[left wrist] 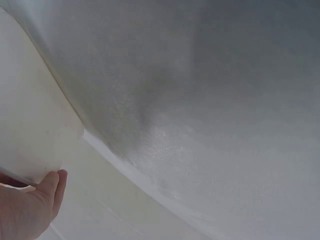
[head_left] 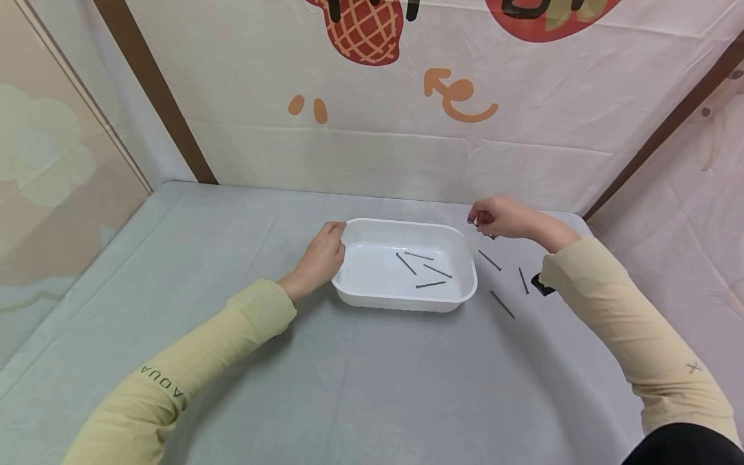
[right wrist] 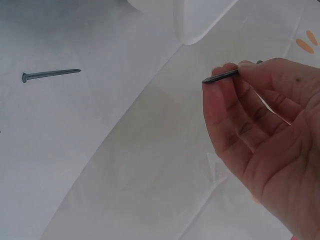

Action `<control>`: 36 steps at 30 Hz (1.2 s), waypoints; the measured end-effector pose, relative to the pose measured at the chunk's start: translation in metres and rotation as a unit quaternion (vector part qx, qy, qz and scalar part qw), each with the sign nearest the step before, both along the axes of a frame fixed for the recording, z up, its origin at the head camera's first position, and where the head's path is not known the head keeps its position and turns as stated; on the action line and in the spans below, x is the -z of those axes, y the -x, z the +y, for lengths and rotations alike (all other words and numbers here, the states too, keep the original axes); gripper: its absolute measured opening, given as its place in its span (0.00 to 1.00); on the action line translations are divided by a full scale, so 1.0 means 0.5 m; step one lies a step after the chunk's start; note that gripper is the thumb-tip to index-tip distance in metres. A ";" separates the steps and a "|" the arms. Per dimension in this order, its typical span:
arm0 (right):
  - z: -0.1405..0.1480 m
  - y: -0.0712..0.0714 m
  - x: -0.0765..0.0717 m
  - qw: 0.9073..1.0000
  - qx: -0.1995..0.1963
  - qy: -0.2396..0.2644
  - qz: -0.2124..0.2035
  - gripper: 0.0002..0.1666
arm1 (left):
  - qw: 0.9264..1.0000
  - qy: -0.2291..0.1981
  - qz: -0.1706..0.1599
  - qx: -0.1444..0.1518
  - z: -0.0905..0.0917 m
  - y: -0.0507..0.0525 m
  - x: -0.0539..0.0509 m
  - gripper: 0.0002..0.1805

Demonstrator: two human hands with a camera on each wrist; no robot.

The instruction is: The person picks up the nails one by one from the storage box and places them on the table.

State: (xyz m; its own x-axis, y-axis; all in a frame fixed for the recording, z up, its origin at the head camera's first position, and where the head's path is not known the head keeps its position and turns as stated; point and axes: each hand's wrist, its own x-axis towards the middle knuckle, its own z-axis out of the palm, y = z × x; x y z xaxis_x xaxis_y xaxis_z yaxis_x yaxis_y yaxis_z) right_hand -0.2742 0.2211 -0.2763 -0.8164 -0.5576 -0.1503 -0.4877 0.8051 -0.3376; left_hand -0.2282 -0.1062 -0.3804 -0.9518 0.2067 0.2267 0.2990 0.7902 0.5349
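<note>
Nail [right wrist: 221,77] pinched in right hand [head_left: 503,217]; left hand [head_left: 318,259] grips white tray [head_left: 401,302].

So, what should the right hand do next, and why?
Probably the right hand should carry its pinched nail over the white tray and release it: four nails already lie inside, and the left hand holds the tray.

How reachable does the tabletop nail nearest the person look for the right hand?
Likely yes: that nail lies uncovered on the gray tablecloth, to the right of the white tray. But the right hand already pinches another nail, so it may need to put that one down first.
</note>
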 end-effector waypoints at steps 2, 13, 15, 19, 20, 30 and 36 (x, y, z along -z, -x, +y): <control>0.005 0.000 0.001 1.000 0.005 0.006 -0.003 0.12 | 1.000 0.002 -0.001 -0.002 0.001 0.000 0.000 0.24; 0.033 -0.001 0.010 0.998 0.034 0.044 -0.011 0.12 | 1.000 0.007 -0.001 -0.003 0.003 0.001 -0.002 0.24; 0.037 0.000 0.012 0.998 0.037 0.051 -0.014 0.12 | 1.000 0.006 0.000 -0.003 0.002 0.002 -0.002 0.24; 0.046 0.000 0.017 0.996 0.052 0.067 -0.023 0.13 | 1.000 0.003 -0.003 -0.002 0.001 0.002 -0.001 0.24; 0.048 0.000 0.018 0.996 0.056 0.071 -0.026 0.13 | 1.000 0.002 -0.004 -0.002 0.002 0.002 -0.001 0.24; 0.079 0.002 0.034 0.992 0.081 0.089 -0.031 0.13 | 1.000 0.005 -0.008 -0.006 0.003 0.001 -0.001 0.24; 0.096 0.009 0.047 0.989 0.105 0.094 -0.042 0.14 | 1.000 0.004 -0.008 -0.005 0.003 0.000 -0.001 0.24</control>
State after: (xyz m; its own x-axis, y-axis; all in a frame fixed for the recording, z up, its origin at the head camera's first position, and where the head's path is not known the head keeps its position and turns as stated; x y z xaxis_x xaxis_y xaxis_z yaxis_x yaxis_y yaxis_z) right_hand -0.2788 0.2692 -0.2999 -0.9063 -0.4009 -0.1337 -0.2791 0.8054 -0.5229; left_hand -0.2280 -0.1047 -0.3801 -0.9573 0.1986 0.2100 0.2824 0.7973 0.5334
